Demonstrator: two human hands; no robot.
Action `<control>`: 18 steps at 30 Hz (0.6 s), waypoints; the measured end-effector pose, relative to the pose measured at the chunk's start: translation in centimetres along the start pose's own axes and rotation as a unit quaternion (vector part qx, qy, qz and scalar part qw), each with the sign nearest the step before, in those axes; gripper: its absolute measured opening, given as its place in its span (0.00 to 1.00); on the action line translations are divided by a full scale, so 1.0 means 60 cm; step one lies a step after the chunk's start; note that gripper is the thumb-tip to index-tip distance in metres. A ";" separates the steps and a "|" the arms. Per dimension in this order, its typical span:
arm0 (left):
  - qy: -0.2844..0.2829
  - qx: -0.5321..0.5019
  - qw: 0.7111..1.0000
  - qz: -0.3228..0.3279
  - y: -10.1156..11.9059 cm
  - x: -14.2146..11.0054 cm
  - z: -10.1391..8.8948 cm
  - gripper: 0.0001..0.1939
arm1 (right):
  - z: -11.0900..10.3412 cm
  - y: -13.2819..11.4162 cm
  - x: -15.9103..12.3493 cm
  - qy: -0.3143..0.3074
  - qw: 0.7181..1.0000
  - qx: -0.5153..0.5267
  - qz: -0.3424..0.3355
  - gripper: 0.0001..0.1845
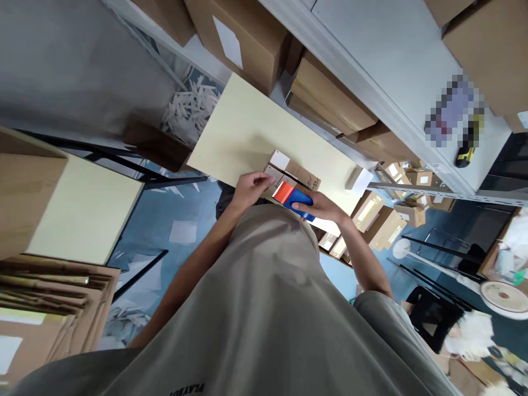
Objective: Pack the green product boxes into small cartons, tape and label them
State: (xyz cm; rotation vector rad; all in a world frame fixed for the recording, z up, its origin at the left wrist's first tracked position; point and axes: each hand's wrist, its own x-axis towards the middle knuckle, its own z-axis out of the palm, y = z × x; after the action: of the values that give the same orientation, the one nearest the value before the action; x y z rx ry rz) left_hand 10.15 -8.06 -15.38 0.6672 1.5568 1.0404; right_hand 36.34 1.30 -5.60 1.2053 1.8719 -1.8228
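My right hand (322, 208) is wrapped round a blue and orange tape dispenser (297, 200), whose pale toothed edge points toward my left hand. Small cardboard boxes (293, 170) lie side by side on the cream tabletop (243, 126), just beyond the dispenser. White labels and some handwriting show on their tops. At the near left corner of these boxes is my left hand (251, 188), its thumb and fingertips pinched together. Whatever is between those fingertips is too small to make out.
Large cartons (247, 38) line the shelf behind the table. A small white-topped box (358, 180) stands at the table's right end. Paper strips (193, 107) are heaped beyond its left end. Flattened cardboard (53, 313) is stacked at lower left. A yellow-black cutter (466, 151) lies on the upper shelf.
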 end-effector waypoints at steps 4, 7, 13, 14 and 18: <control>0.024 -0.020 0.999 0.006 -0.001 0.043 -0.029 0.22 | -0.046 -0.022 -0.022 -0.001 0.997 -0.012 0.079 0.34; 0.018 -0.028 0.999 0.014 -0.002 0.090 -0.040 0.20 | -0.064 -0.033 -0.008 0.010 0.995 -0.008 0.097 0.37; 0.033 -0.048 0.998 -0.001 -0.031 0.153 -0.032 0.16 | -0.075 -0.026 0.057 0.008 0.991 -0.025 0.134 0.41; 0.034 -0.052 0.998 -0.009 -0.040 0.158 -0.030 0.16 | -0.076 -0.024 0.066 0.006 0.990 -0.033 0.140 0.41; 0.035 -0.071 0.996 -0.035 -0.078 0.169 -0.020 0.19 | -0.075 -0.019 0.088 -0.002 0.988 -0.047 0.150 0.41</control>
State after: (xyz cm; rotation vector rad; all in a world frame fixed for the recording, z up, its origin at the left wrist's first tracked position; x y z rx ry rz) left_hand 7.02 -1.91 -24.28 0.4802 1.5389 1.1208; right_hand 33.86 7.56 -7.68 1.3623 1.6495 -1.5585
